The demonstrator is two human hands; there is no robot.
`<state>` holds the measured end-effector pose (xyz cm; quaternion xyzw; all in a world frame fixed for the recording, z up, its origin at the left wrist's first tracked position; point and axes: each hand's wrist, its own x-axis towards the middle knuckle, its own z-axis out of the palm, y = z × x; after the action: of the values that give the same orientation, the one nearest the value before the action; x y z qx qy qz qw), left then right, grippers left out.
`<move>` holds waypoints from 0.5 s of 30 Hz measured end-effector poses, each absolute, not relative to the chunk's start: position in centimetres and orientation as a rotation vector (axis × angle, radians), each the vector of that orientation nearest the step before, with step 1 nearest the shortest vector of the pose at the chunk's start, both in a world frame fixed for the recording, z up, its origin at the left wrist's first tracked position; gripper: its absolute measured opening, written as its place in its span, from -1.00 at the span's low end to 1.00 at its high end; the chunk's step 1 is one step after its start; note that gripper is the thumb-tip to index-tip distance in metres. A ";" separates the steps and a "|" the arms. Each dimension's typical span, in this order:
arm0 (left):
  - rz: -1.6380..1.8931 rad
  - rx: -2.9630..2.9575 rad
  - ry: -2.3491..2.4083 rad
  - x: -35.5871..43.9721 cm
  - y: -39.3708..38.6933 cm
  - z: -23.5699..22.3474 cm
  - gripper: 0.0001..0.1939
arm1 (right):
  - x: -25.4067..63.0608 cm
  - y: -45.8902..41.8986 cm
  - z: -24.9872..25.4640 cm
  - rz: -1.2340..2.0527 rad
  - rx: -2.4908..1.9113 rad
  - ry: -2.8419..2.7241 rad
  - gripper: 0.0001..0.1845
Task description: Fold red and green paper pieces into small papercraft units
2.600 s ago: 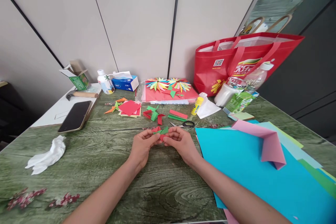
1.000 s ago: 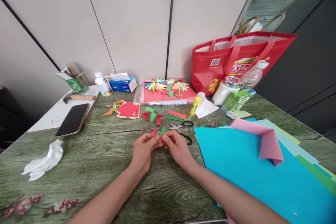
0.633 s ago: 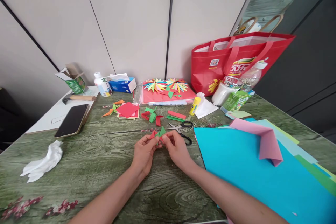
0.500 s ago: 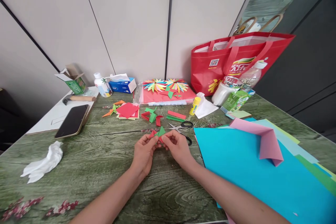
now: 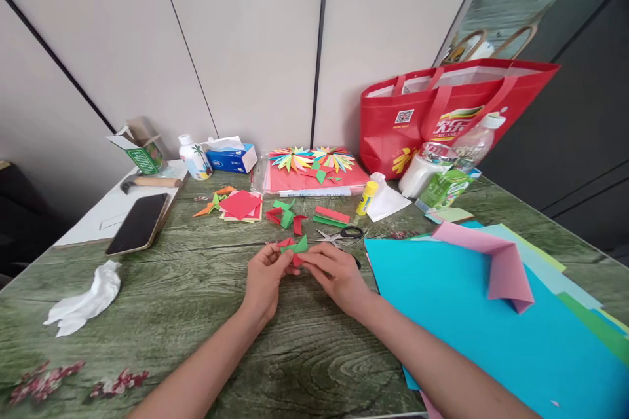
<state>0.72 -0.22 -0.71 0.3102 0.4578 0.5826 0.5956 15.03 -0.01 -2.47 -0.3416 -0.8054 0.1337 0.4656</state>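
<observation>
Between my two hands is a small folded paper piece [image 5: 299, 245], green with red parts. My left hand [image 5: 265, 278] pinches it from the left, thumb in front. From the right, the fingers of my right hand [image 5: 339, 278] are closed on its lower red part. Just beyond lie several folded red and green paper pieces [image 5: 285, 216] and a pair of folded strips [image 5: 331, 217]. Scissors [image 5: 339, 236] rest behind my right hand, which partly hides their handles. A yellow glue stick [image 5: 366, 198] stands on a white tissue [image 5: 386, 200].
Blue paper sheets [image 5: 442, 314] with a folded pink sheet [image 5: 508, 272] cover the right. At the back are a red bag [image 5: 393, 131], paper stars [image 5: 291, 159] and a tissue pack [image 5: 230, 157]. A phone [image 5: 137, 226], hammer [image 5: 152, 182] and crumpled tissue [image 5: 86, 301] are left.
My right hand's fingers have straightened somewhat and shifted along the paper piece. The green part has turned to a flatter angle. The view has moved slightly.
</observation>
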 end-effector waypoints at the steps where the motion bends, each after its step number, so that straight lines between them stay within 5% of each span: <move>1: 1.349 0.730 1.071 0.7 -0.3 -0.7 -0.78 | 15.1 0.0 -2.6 0.246 -0.845 -2.008 -0.75; 10: 1.317 0.806 1.098 0.6 -0.2 -0.5 -0.80 | 15.6 0.2 -2.7 -0.024 -0.828 -2.177 -0.73; 15: 1.285 0.786 1.092 0.5 -0.2 -0.5 -0.79 | 15.2 -0.1 -2.5 0.260 -0.837 -2.044 -0.79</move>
<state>0.54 -0.23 -0.47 0.3387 0.4706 0.5537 0.5978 15.17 -0.05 -2.45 -0.3375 -0.8241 0.1049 0.4427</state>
